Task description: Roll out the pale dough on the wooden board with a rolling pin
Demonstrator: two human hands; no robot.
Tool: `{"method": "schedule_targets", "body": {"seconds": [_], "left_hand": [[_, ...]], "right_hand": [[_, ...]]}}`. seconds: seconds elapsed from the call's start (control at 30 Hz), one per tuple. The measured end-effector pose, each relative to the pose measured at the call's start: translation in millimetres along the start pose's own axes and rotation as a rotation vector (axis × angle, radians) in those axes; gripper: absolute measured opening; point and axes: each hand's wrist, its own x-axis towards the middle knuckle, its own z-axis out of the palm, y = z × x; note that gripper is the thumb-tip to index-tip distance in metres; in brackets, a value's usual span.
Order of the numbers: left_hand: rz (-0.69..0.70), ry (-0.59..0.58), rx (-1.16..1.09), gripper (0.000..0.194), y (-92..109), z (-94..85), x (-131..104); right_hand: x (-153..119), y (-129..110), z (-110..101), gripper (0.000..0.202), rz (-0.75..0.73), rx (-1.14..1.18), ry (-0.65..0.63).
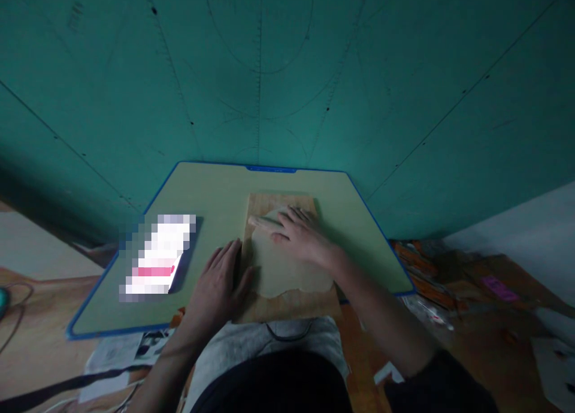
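A wide, flat sheet of pale dough (287, 272) covers most of a wooden board (287, 308) in front of me. Across the dough's upper part lies a slim pale rod, apparently a rolling pin (259, 222), its right part hidden beneath my right hand (303, 233). That hand rests flat over it, fingers stretched out toward the far end of the board. My left hand (222, 281) is at the board's left edge, its fingers extended on the table alongside and its thumb reaching over the board's side.
A light green folding table (211, 197) with a blue rim carries the board. A phone-like lit screen (164, 254), partly pixelated, stands at left. Beyond the table rises a green wall (287, 89). Newspaper (121, 353) lies below left; wood pieces (420, 269) lie at right.
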Motion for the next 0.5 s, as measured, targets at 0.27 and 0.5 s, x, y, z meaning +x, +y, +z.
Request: {"method": "schedule_targets", "body": {"seconds": [0.27, 0.5], "left_hand": [[-0.048, 0.024, -0.017, 0.073, 0, 5.3, -4], [-0.032, -0.001, -0.009, 0.061, -3, 2.2, -4]], "right_hand": [[-51, -41, 12, 0.071, -0.171, 0.036, 0.043], [-1, 16, -3, 0.080, 0.136, 0.000, -0.037]]}}
